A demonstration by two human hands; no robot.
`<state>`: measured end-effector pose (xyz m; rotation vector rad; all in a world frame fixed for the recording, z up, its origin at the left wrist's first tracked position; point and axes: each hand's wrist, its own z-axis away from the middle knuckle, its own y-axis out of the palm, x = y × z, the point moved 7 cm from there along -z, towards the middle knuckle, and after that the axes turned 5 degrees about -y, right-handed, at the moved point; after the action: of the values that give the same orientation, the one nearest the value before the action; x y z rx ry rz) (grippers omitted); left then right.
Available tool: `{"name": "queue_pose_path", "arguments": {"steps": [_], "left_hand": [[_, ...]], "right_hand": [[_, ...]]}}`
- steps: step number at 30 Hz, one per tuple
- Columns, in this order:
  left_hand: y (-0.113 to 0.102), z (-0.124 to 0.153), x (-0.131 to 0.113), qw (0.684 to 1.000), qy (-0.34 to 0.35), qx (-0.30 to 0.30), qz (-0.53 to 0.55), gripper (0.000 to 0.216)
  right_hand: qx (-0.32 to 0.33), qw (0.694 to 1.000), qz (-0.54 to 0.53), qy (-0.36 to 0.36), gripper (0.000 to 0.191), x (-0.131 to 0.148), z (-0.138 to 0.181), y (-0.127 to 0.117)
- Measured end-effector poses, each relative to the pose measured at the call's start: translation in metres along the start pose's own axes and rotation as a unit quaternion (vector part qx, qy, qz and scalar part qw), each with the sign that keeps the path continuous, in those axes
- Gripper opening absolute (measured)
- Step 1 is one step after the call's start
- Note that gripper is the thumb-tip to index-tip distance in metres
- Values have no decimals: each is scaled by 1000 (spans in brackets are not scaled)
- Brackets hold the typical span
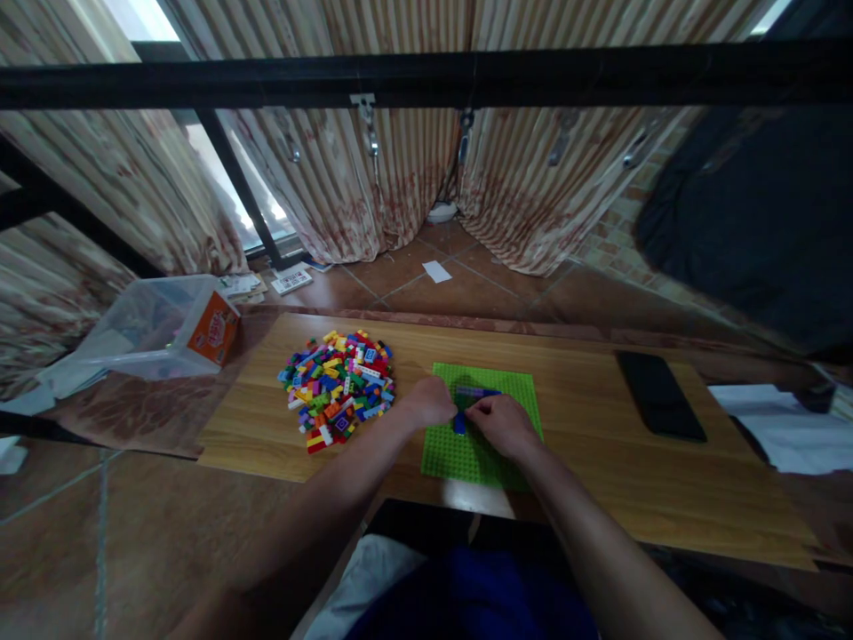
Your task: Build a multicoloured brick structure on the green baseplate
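A green baseplate (513, 384) lies on the wooden table (586, 444). Both my hands rest on it. My left hand (430, 402) is curled at the plate's left edge, its fingers closed by a small blue brick (459, 423). My right hand (503, 424) is closed too, pinching at the blue bricks (478, 392) that stand on the plate. A heap of several coloured bricks (338, 384) lies on the table to the left of my left hand.
A black phone (658, 395) lies at the table's right. A clear plastic box (156, 324) with an orange carton sits on the floor at left. White paper (777, 427) lies at the far right. Curtains and a black bar stand behind.
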<state>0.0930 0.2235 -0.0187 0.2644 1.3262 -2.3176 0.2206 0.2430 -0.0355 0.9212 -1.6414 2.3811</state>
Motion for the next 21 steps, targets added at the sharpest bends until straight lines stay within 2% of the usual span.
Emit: {"name": "queue_pose_path", "arguments": {"steps": [11, 21], "left_hand": [[1, -5, -1, 1000, -6, 9, -15, 21], [0, 1, -4, 1000, -1, -11, -21, 18]], "right_hand": [[14, 1000, -18, 13, 24, -1, -2, 1], [10, 999, -38, -13, 25, 0, -2, 0]]}}
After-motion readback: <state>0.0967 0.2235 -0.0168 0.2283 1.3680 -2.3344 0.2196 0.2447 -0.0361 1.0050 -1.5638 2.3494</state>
